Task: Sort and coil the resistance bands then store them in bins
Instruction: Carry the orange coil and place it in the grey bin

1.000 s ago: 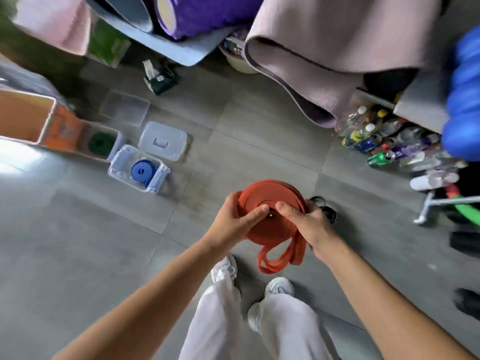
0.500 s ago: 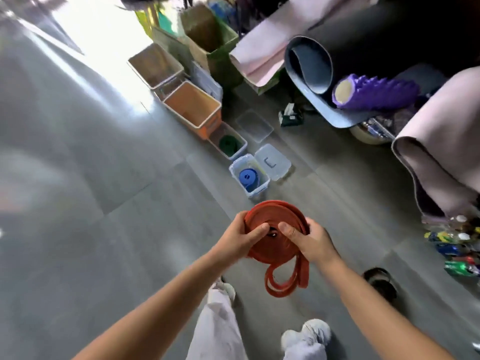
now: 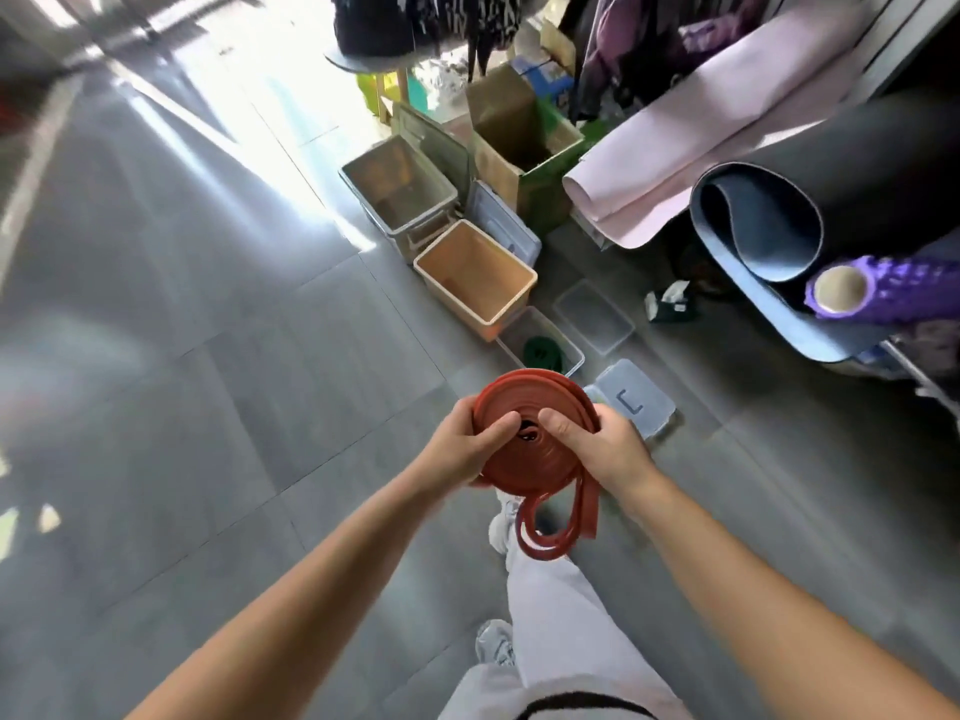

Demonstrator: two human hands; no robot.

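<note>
Red resistance band (image 3: 524, 452) is almost fully coiled and sits in mid-air between both hands, well above the floor. Left hand (image 3: 465, 446) wraps round the left edge of the disc with its thumb pressed near the centre hole. Right hand (image 3: 602, 449) does the same from the other side, thumb on the face and fingers curled behind. So both are clamped on the coil, I'd guess because rubber like that springs open the second you ease off.

Below the grip a loose tail (image 3: 550, 532) hangs in a couple of loops, so the winding isn't finished, I'd say.

Just beyond the grip, down on the floor, there's a small clear bin (image 3: 575, 356) with a green band (image 3: 543, 351) already coiled inside. A clear lid (image 3: 636, 405) lies to the right of the grip, and further out there's an open orange bin (image 3: 467, 275). Looks like one colour per box, so red probably needs its own. Can't tell which.
</note>
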